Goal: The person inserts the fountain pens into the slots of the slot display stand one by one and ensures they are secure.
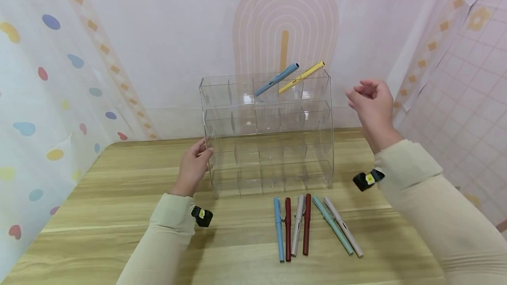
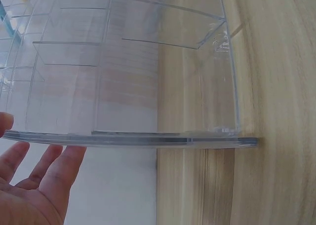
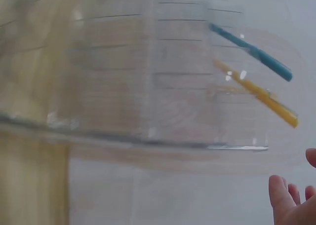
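Note:
A clear acrylic pen rack with tiered compartments stands upright on the table. My left hand holds its left side panel, thumb on one side and fingers on the other. In the top tier, a blue pen and a yellow pen lean to the right, their upper ends above the rack. My right hand is raised beside the rack's upper right corner, apart from it, with fingers loosely bent and nothing in them. The right wrist view shows only part of this hand.
In front of the rack lie several pens: a light blue pen, two dark red pens, a grey pen, a mint green pen and a pale pink pen. Patterned curtains surround the wooden table.

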The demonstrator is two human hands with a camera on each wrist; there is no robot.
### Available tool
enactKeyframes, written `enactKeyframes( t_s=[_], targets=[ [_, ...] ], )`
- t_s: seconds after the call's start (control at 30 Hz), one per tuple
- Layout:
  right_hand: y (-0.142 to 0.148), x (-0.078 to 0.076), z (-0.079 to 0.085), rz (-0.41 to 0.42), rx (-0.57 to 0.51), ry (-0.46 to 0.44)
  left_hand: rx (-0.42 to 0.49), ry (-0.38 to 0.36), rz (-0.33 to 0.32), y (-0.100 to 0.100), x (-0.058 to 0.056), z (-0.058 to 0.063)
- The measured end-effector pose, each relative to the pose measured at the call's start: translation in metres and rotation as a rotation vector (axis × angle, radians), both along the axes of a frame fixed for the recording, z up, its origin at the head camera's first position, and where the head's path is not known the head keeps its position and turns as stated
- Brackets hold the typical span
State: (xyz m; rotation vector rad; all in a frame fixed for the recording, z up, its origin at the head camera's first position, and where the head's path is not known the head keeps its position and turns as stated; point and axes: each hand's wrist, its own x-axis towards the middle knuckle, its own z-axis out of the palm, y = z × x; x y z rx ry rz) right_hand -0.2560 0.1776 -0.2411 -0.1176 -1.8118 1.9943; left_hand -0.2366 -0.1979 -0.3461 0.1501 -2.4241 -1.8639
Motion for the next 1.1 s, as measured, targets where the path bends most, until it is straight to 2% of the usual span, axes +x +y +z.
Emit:
enactKeyframes(
  t_s=[0.13, 0.37, 0.63, 0.83, 1.1],
  targets=[
    [0.012, 0.015, -0.019, 0.062, 0.068, -0.017, 0.004, 0.001, 0.001, 0.000, 0.000, 0.000],
    [0.029, 0.035, -0.059, 0.090, 0.337, -0.096, 0.009, 0.004, 0.000, 0.000, -0.001, -0.001],
    [0.033, 0.050, -0.102, 0.181, 0.477, -0.238, 0.013, 0.001, 0.005, 0.000, -0.002, -0.001],
    [0.031, 0.057, -0.123, 0.233, 0.573, -0.300, 0.019, 0.002, 0.002, -0.001, -0.002, -0.001],
    [0.024, 0.067, -0.142, 0.354, 0.657, -0.308, 0.011, 0.011, 0.001, -0.001, -0.001, 0.001]
  ],
)
